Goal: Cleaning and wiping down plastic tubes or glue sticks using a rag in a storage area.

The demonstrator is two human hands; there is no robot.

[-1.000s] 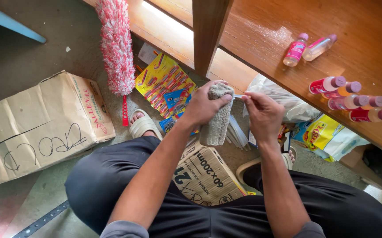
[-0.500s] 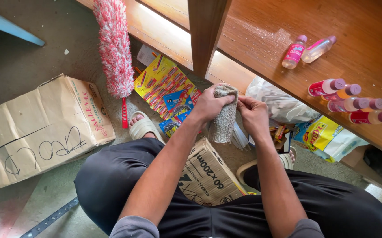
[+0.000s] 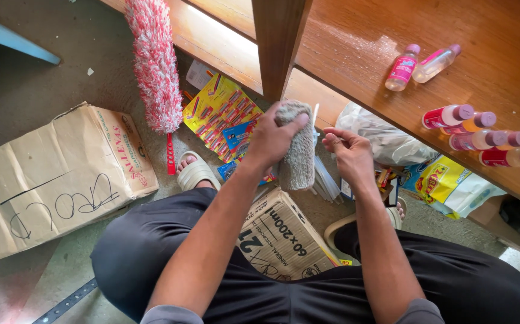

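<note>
Hands meet just in front of the person's knees, over a cluttered floor. The left hand (image 3: 272, 138) is clenched around the top of a grey fuzzy roller (image 3: 299, 150), thumb and fingers wrapped over its upper end so that it hangs upright, its lower end free above a bundle of thin white sticks (image 3: 324, 180). The right hand (image 3: 348, 153) sits just beside the roller, not touching it; its fingers are curled loosely inward and grasp nothing that shows.

Below both hands, between the knees, lies a brown cardboard box (image 3: 284, 240) with dark print. Left of the left hand are a yellow card of small packets (image 3: 218, 111) and a foot in a pale sandal (image 3: 195, 171). Further left stands a red and white fluffy duster (image 3: 153, 66) with a red handle, and beyond it a large torn cardboard box (image 3: 50, 180) with scrawled marker lines.

Right of the right hand lies a clear plastic bag (image 3: 386, 135), with a yellow and white packet (image 3: 446, 183) past it. Above and to the right of the hands runs a glossy wooden counter (image 3: 356, 48), its upright post rising directly over the roller. On it, well apart from the hands, lie two small pink bottles (image 3: 419, 63) and a row of red and orange bottles (image 3: 482, 135) with purple caps.
</note>
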